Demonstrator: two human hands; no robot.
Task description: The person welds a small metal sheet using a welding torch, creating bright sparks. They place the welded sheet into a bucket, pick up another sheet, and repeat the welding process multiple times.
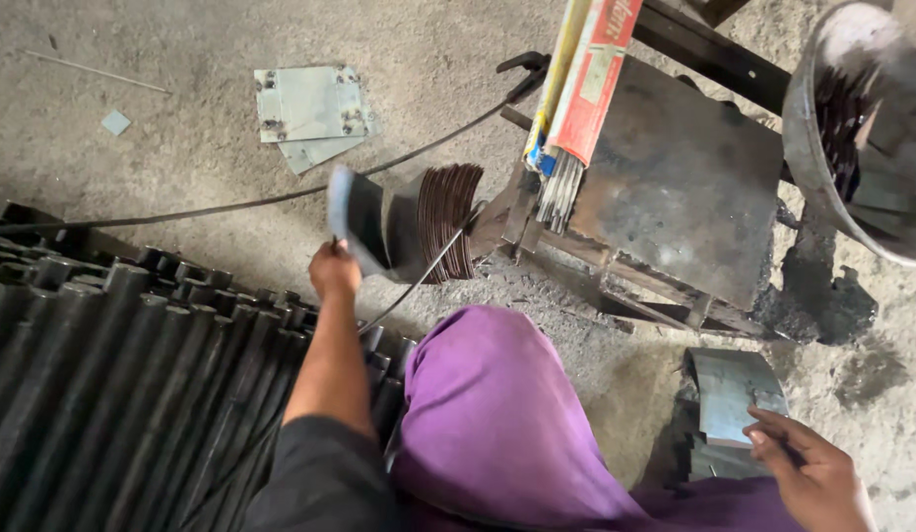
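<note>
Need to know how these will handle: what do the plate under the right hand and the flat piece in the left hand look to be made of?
The plate under the right hand looks like bare sheet steel: dull grey, scuffed, thin cut edges, top of a stack. The flat piece in the left hand is blurred; grey face, dark side, probably steel too.

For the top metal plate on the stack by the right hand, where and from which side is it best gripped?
Probably by its near edge. The top plate lies flat on the stack, and the right hand already has its fingertips at that near corner. The far and left sides sit close to the welding stand, so approach from the person's side.
</note>
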